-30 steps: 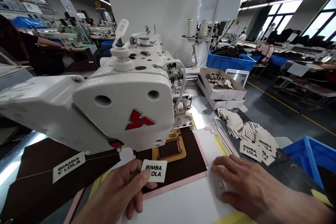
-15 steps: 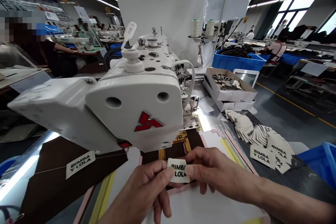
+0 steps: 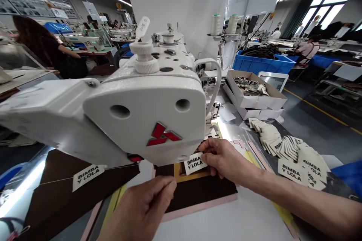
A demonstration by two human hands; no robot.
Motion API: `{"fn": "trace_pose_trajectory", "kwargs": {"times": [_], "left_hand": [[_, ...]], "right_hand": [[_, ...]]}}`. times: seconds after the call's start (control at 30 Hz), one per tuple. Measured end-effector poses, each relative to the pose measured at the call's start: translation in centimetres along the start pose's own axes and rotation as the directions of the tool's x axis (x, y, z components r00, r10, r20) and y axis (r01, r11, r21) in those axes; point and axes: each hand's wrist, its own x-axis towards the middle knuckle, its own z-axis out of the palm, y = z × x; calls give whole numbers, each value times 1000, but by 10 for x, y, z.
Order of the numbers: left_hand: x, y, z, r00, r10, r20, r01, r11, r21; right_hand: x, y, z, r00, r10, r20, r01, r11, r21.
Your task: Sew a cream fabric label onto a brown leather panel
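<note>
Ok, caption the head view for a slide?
Right hand pinches cream printed BIMBA Y LOLA label over a dark brown panel, under a white sewing machine.

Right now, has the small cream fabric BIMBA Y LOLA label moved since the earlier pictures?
Yes. The cream fabric label has moved forward, closer to the white sewing machine head, and the right hand now holds it.

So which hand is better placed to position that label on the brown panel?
Probably the right hand: its fingers pinch the BIMBA Y LOLA label just above the brown panel. The left hand sits lower, nearer the panel's edge, holding nothing visible.
</note>
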Motion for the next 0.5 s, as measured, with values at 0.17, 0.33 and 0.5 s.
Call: {"fn": "trace_pose_trajectory", "kwargs": {"times": [0.17,0.33,0.5], "left_hand": [[-6,1,4,699,710,-82,-537,598,594],[1,16,2,705,706,74,-494,413,766],[7,17,2,723,674,149,-480,335,811]], "right_hand": [[-9,-7,10,984,-144,-101,119,969,-215],[-11,-13,20,962,-237,-135,163,897,-411],[-10,-8,26,937,-329,-118,215,808,-548]]}}
